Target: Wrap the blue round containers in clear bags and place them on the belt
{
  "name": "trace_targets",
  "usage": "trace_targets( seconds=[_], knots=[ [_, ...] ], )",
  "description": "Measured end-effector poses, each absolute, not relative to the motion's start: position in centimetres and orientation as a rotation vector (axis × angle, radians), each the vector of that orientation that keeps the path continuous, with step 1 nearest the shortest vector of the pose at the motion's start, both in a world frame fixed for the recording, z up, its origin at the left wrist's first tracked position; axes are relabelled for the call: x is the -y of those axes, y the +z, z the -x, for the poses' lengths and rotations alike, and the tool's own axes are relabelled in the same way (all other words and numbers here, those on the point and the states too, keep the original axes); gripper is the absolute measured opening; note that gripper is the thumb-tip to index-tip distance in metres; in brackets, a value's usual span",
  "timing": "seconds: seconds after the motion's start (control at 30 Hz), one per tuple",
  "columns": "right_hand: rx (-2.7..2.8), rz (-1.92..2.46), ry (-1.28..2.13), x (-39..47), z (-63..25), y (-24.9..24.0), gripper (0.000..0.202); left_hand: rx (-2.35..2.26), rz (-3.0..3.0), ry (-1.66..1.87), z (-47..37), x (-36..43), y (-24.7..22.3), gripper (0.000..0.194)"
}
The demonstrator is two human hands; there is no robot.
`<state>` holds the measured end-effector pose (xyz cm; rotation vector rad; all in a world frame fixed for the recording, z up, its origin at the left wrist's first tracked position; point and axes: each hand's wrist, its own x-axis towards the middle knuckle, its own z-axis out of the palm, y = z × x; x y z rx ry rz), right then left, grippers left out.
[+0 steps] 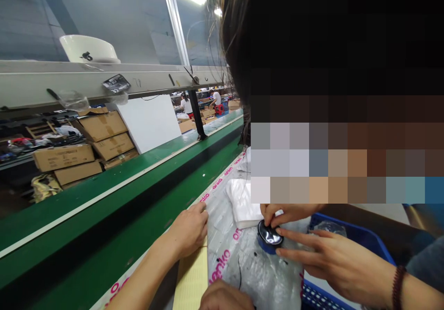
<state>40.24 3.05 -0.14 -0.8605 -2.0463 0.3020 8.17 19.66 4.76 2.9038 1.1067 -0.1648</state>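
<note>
My left hand [190, 229] is at the green belt's near edge, its fingers curled and partly hidden. It covers the far end of a pale yellow strip with faint printed lines [190, 280]; whether it grips the strip is unclear. Only the back of my right hand [227, 297] shows at the bottom edge, beside the strip, with its fingers out of sight. To the right, a co-worker's two hands [333, 257] touch a round, glossy black part with a blue base [270, 236]. That part sits on grey plastic sheeting with pink lettering [249, 273].
A green conveyor belt [145, 185] runs along the left. White bags [243, 203] lie beyond the round part. A blue basket [367, 238] stands at the right. The co-worker's head fills the upper right. Cardboard boxes [104, 129] and a white panel [152, 122] stand across the belt.
</note>
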Motion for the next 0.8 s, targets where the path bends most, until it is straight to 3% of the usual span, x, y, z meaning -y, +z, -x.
trace_targets(
  seconds=[0.2, 0.4, 0.6, 0.8],
  knots=[
    [2.404, 0.83, 0.149, -3.6, -41.2, -0.7, 0.047, -1.165, -2.935, -0.235, -8.5, -19.3, 5.0, 0.025],
    [2.17, 0.828, 0.45, -3.8, -41.9, -1.5, 0.054, -1.28, -2.898, -0.216, -8.5, -19.1, 5.1, 0.023],
    [1.706, 0.86, 0.87, -3.4, -41.1, -1.4, 0.033, -1.441, -2.79, -0.1, -7.9, -18.7, 5.3, 0.016],
    [1.698, 0.863, 0.916, -3.2, -41.8, -1.8, 0.046, -1.557, -2.569, 0.263, -5.6, -18.3, 5.7, 0.022]
  ],
)
